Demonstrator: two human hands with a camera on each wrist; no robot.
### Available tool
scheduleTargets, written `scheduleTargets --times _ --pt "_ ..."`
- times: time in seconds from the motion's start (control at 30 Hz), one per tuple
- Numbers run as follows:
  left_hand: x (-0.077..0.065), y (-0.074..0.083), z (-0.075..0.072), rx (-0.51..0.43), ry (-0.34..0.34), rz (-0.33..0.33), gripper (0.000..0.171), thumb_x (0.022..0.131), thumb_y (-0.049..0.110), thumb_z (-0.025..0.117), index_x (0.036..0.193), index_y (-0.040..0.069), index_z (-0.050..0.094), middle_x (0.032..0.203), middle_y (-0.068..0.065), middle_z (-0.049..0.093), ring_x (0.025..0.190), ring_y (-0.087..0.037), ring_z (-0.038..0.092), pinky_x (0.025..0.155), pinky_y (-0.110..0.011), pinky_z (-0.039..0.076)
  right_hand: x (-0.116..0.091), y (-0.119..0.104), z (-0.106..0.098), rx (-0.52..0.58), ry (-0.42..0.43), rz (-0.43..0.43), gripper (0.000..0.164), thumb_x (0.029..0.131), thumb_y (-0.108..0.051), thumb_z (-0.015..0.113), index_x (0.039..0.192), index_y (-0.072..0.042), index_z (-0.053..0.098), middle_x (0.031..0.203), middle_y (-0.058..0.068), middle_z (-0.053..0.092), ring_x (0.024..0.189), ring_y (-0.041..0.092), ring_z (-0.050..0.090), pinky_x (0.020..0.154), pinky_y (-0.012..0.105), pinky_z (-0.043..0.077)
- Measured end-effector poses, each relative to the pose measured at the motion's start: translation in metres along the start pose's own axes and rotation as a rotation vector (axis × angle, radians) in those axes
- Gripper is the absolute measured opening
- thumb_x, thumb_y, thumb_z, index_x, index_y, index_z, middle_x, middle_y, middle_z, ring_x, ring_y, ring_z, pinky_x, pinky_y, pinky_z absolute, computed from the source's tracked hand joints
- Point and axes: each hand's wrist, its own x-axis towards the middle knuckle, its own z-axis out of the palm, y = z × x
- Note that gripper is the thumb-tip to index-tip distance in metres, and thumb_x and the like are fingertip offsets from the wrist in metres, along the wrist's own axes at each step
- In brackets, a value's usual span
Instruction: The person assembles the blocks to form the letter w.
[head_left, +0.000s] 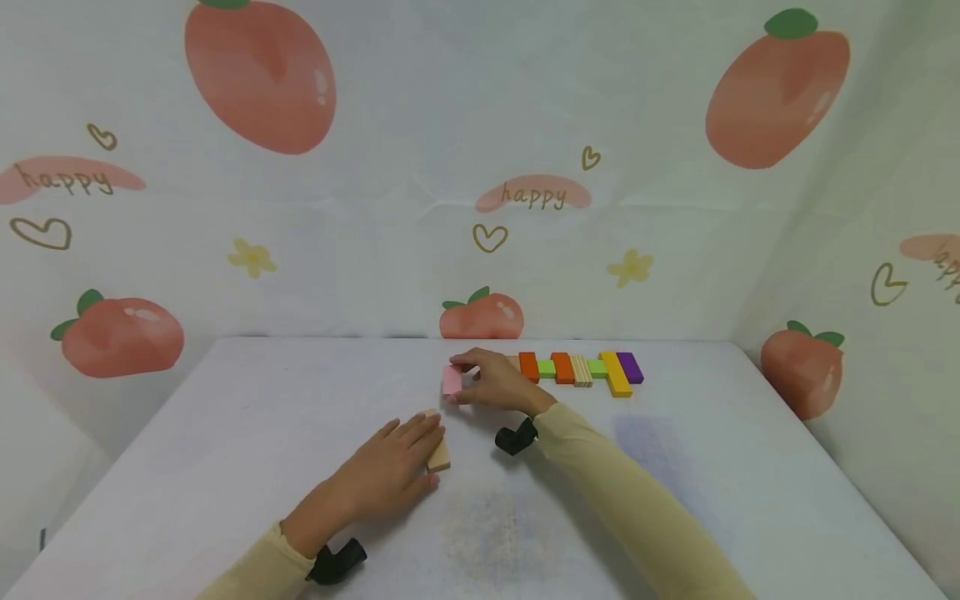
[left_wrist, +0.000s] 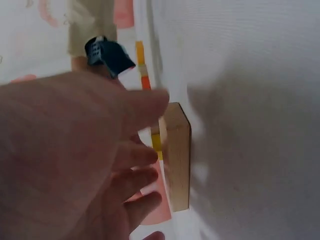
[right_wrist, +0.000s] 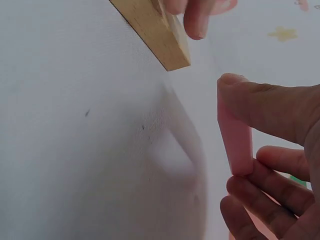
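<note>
My right hand [head_left: 498,383] pinches a pink block [head_left: 452,380] between the thumb and the fingers, at the left end of a row of coloured blocks. In the right wrist view the pink block [right_wrist: 236,135] stands on edge, with the thumb at one end and fingertips at the other. Nearer the front, my left hand [head_left: 386,467] lies with its fingers extended over a plain wooden block [head_left: 438,457]. The left wrist view shows that wooden block [left_wrist: 177,155] beside the thumb and relaxed fingers. Contact there is hard to make out.
The row runs right from my right hand: orange-red block [head_left: 528,367], green block [head_left: 547,368], another orange-red block [head_left: 562,368], striped wooden block [head_left: 581,371], second green block [head_left: 597,368], longer yellow block [head_left: 618,375] and purple block [head_left: 632,367]. A printed cloth [head_left: 397,275] hangs behind the white table [head_left: 247,433].
</note>
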Motion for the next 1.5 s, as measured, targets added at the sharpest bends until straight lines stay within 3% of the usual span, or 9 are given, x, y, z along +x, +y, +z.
scheduleTargets --times 0.13,0.27,0.47,0.67,1.13,1.5 --pt "-0.004 0.001 0.001 0.004 -0.121 0.007 0.074 0.103 0.042 0.057 0.156 -0.003 0.032 0.165 -0.017 0.025 0.152 -0.035 0.022 0.118 -0.059 0.023 0.007 -0.004 0.003 -0.009 -0.030 -0.026 0.066 0.085 -0.028 0.085 0.142 -0.006 0.058 0.130 0.006 0.063 0.117 0.021 0.058 0.100 0.034 0.050" --pt "-0.006 0.001 0.002 -0.005 -0.160 0.008 0.079 0.103 0.047 0.054 0.159 -0.002 0.025 0.167 -0.017 0.017 0.154 -0.034 0.016 0.119 -0.060 0.020 0.012 -0.006 0.007 -0.003 -0.047 -0.044 0.066 0.086 -0.025 0.084 0.142 -0.004 0.057 0.131 0.007 0.063 0.119 0.022 0.057 0.102 0.035 0.049" --pt "-0.011 0.000 -0.003 0.007 -0.150 0.006 0.087 0.100 0.051 0.059 0.159 -0.003 0.024 0.167 -0.018 0.016 0.154 -0.035 0.015 0.119 -0.061 0.019 0.015 -0.008 0.010 -0.009 -0.058 -0.027 0.066 0.086 -0.025 0.084 0.143 -0.005 0.057 0.132 0.008 0.062 0.118 0.023 0.057 0.101 0.035 0.050" --pt "-0.015 -0.001 -0.007 -0.030 -0.183 0.012 0.089 0.099 0.055 0.058 0.159 -0.003 0.024 0.167 -0.019 0.017 0.153 -0.036 0.018 0.117 -0.063 0.022 0.017 -0.012 0.012 -0.017 -0.065 -0.025 0.065 0.086 -0.023 0.084 0.142 -0.005 0.057 0.131 0.008 0.063 0.117 0.022 0.058 0.101 0.034 0.050" --pt "-0.013 0.001 0.001 -0.054 -0.203 -0.023 0.098 0.096 0.066 0.053 0.160 -0.001 0.020 0.169 -0.017 0.010 0.154 -0.035 0.011 0.118 -0.062 0.021 0.032 -0.022 0.023 -0.110 -0.194 -0.019 0.058 0.087 -0.026 0.083 0.139 -0.011 0.063 0.129 0.005 0.064 0.115 0.019 0.054 0.102 0.034 0.047" --pt "-0.013 0.001 0.000 -0.052 -0.213 -0.025 0.100 0.095 0.068 0.053 0.160 -0.001 0.020 0.168 -0.017 0.010 0.154 -0.035 0.011 0.117 -0.062 0.022 0.036 -0.022 0.024 -0.145 -0.219 -0.031 0.054 0.088 -0.027 0.083 0.137 -0.013 0.066 0.137 0.004 0.063 0.117 0.018 0.053 0.102 0.033 0.046"
